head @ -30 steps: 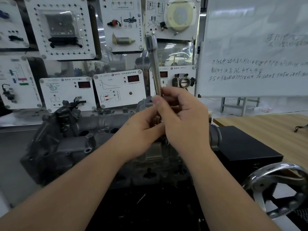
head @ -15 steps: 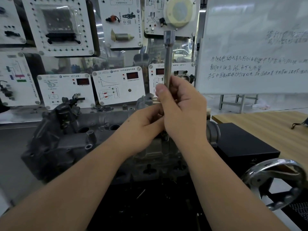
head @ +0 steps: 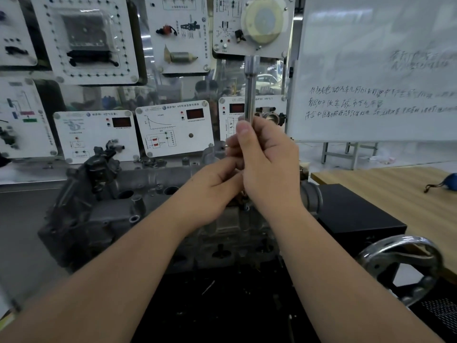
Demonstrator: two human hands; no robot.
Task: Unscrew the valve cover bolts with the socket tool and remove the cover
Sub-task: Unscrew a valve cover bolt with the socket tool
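Observation:
The grey valve cover [head: 138,191] lies on top of the engine head on the stand in front of me. A long silver socket tool [head: 250,90] stands almost upright above the cover's right half. My right hand [head: 268,164] grips the tool's lower shaft, thumb up along it. My left hand [head: 212,191] sits just left of it, its fingertips pinching the tool near its base. The tool's lower end and the bolt under it are hidden behind my hands.
A black box [head: 356,219] stands right of the engine, with a chrome handwheel [head: 400,263] at the lower right. A wooden table [head: 395,191] lies beyond. Training panels [head: 173,127] and a whiteboard [head: 371,70] fill the back wall.
The socket tool swung from leaning left to nearly upright and rose a little. Both hands lifted with it and kept their hold.

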